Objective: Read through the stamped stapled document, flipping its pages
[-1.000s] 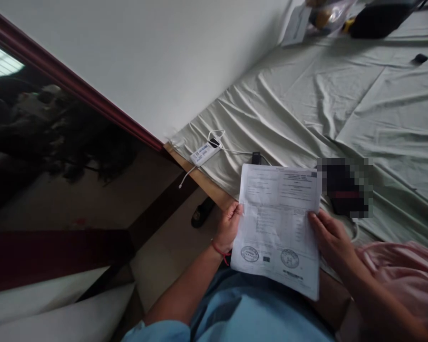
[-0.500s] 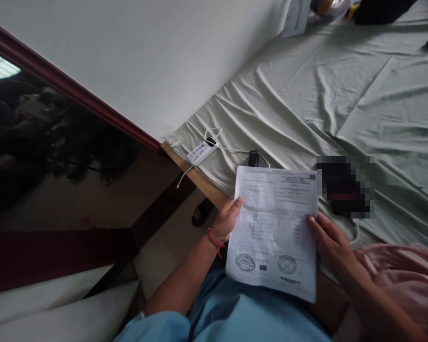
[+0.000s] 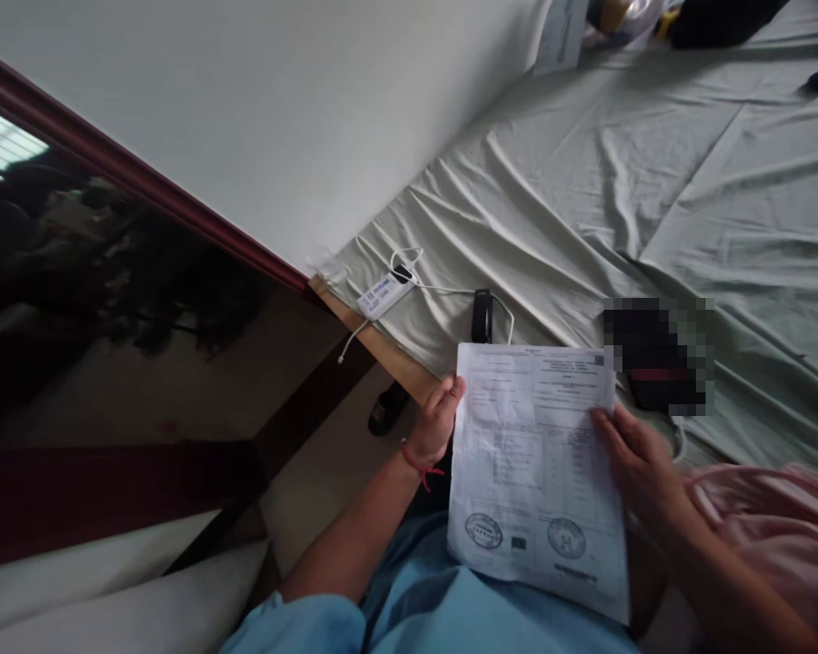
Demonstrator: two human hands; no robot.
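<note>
While over bed (image 3: 586, 182) — both hands grip document (image 3: 538, 472).

paper (image 3: 535, 463): printed, two stamps low; gripped by left hand (image 3: 434, 424) and right hand (image 3: 637, 459)
bed (image 3: 620, 191): rumpled sheet; charger (image 3: 384, 293) near edge

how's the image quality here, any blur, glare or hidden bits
Head view: dim, soft light, no harsh glare; the printed paper held by the left hand and right hand shows stamps, but its text is too small to read; a dark item on the bed sheet is pixelated; lines bow near the edges.
</note>
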